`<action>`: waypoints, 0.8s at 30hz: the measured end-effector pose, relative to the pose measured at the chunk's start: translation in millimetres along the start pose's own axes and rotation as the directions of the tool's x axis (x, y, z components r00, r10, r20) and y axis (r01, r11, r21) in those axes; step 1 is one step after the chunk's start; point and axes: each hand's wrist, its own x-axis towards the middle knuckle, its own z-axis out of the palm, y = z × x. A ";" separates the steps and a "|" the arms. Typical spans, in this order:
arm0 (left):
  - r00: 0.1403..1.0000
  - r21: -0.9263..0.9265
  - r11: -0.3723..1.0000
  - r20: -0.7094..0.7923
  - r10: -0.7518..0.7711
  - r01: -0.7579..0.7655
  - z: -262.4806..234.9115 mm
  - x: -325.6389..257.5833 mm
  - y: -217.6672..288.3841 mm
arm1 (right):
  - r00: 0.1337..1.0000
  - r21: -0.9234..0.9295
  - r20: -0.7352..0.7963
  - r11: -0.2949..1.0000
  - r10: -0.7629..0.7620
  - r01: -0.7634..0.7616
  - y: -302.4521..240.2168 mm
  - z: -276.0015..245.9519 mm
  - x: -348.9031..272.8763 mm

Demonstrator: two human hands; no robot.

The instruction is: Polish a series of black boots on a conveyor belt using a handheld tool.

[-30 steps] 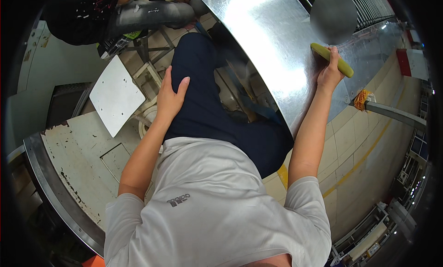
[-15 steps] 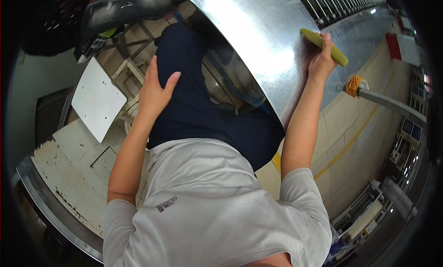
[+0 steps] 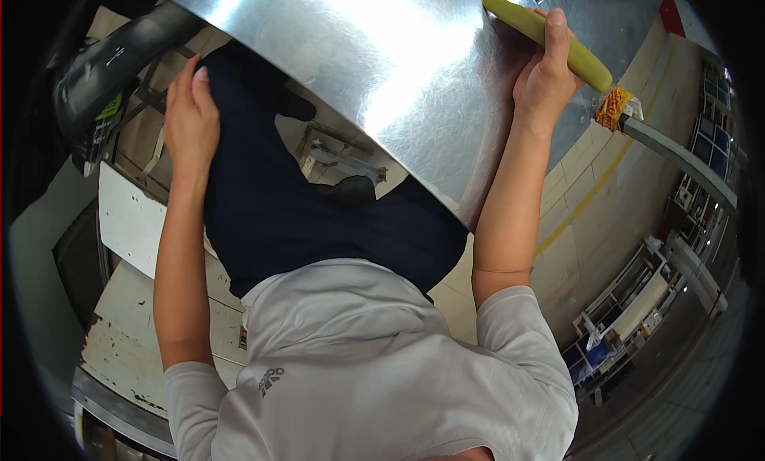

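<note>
My right hand is closed around a long, smooth, yellow-green object shaped like a cucumber. Its rounded ends stick out on both sides of the hand, with the thumb lying across its middle. The hand and object are over the far right part of a shiny metal table. My left hand is at the outer side of my left thigh, away from the table. Its fingers are stretched out with nothing in them.
A metal bar with orange-yellow wrapping on its end projects at the right. A white panel and a worn white surface are at my left. Far left is a dark, blurred arm-like shape. Racks line the right.
The view has shifted, and the table fills more of its upper middle. My left hand has moved left from the top of the thigh to its outer side. My right hand keeps the yellow-green object.
</note>
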 end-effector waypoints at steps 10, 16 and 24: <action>0.995 -0.079 0.995 -0.078 0.060 -0.066 6.7 9.5 -3.8 | 0.998 -0.007 -0.064 1.000 -0.010 0.010 -4.4 3.5 4.3; 1.000 -0.079 0.997 0.008 -0.024 0.025 -5.1 -0.5 32.0 | 1.000 -0.049 0.000 0.999 -0.002 0.002 2.5 -12.7 16.2; 0.993 -0.084 0.992 -0.055 -0.101 0.096 -14.9 -9.2 25.5 | 0.999 -0.071 0.037 0.998 0.000 0.002 -3.2 -6.2 14.7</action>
